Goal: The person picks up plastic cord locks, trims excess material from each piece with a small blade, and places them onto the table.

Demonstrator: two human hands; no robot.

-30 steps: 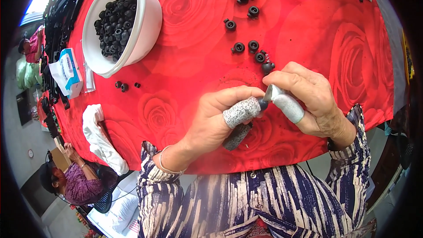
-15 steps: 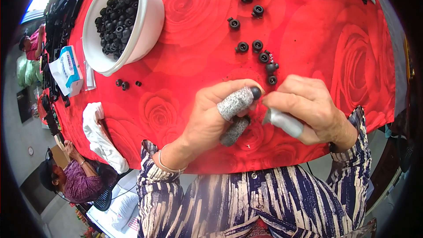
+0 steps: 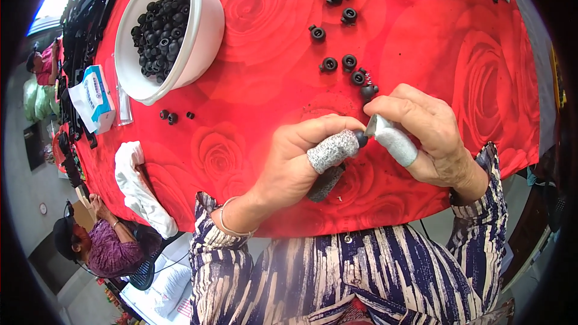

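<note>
My left hand [image 3: 295, 153] is closed, pinching a small black cord lock [image 3: 361, 138] near the edge of the table. Speckled grey finger sleeves [image 3: 332, 151] cover two of its digits. Close against the part, my right hand [image 3: 424, 135] has its fingers curled, its thumb in a light grey sleeve [image 3: 397, 144]. A pointed grey piece [image 3: 372, 125] like a small blade shows at that thumb's tip, beside the cord lock. Whether the fingers grip anything more is hidden. Just beyond lie a black cord lock [image 3: 368, 92] and a small metal spring [image 3: 368, 78].
More cord locks [image 3: 329, 64] lie scattered up the red rose-patterned tablecloth [image 3: 259, 6]. A white tub [image 3: 205, 42] of black parts stands far left. Near it are a tissue pack [image 3: 96, 99], several loose black bits [image 3: 173, 118] and a white cloth [image 3: 135, 186]. Other people [image 3: 111, 247] sit at left.
My right thumb has come up to the black part, its pointed grey tip now beside it. My left hand has shifted slightly right, still pinching the part.
</note>
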